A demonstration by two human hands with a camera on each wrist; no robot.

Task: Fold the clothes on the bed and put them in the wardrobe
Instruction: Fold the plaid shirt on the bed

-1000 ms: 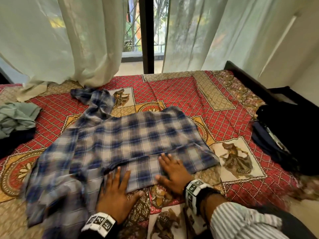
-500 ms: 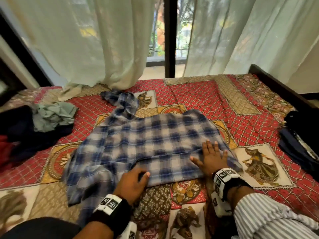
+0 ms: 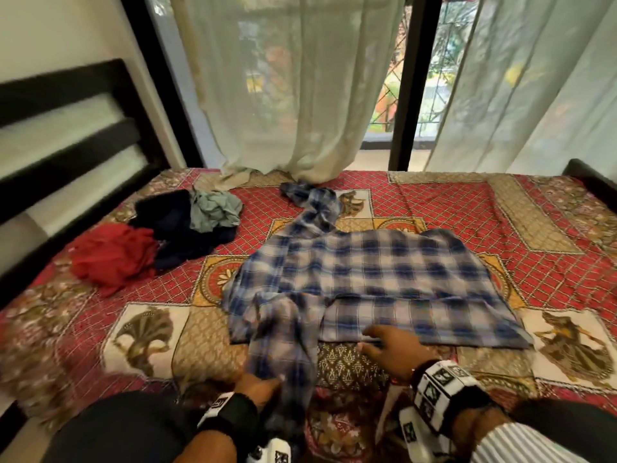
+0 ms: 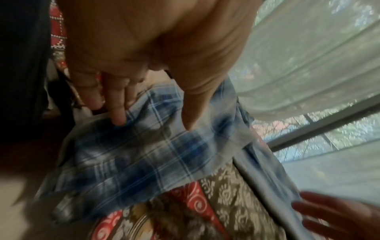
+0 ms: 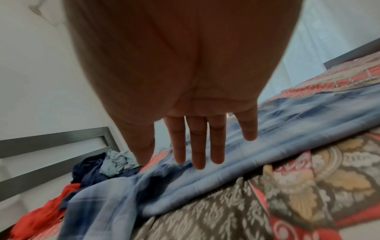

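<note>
A blue plaid shirt (image 3: 367, 272) lies spread across the middle of the bed (image 3: 467, 208), its near hem folded over. My left hand (image 3: 263, 384) pinches a loose sleeve or side flap of the shirt at the bed's near edge. In the left wrist view, the thumb and fingers of my left hand (image 4: 154, 120) clamp the plaid shirt (image 4: 144, 154). My right hand (image 3: 387, 345) lies flat with straight fingers at the folded near hem. In the right wrist view my right hand (image 5: 197, 146) is spread just over the shirt (image 5: 267, 133), holding nothing.
A heap of unfolded clothes sits at the left of the bed: a red piece (image 3: 113, 259), a dark navy one (image 3: 180, 228) and a pale green one (image 3: 215, 208). A black slatted headboard (image 3: 66, 155) rises at the left. Sheer curtains (image 3: 293, 95) hang behind the bed.
The view has swung left, bringing the clothes heap and headboard in. My left hand now grips the shirt's loose part and has drawn it toward the near edge. My right hand slid back to the hem.
</note>
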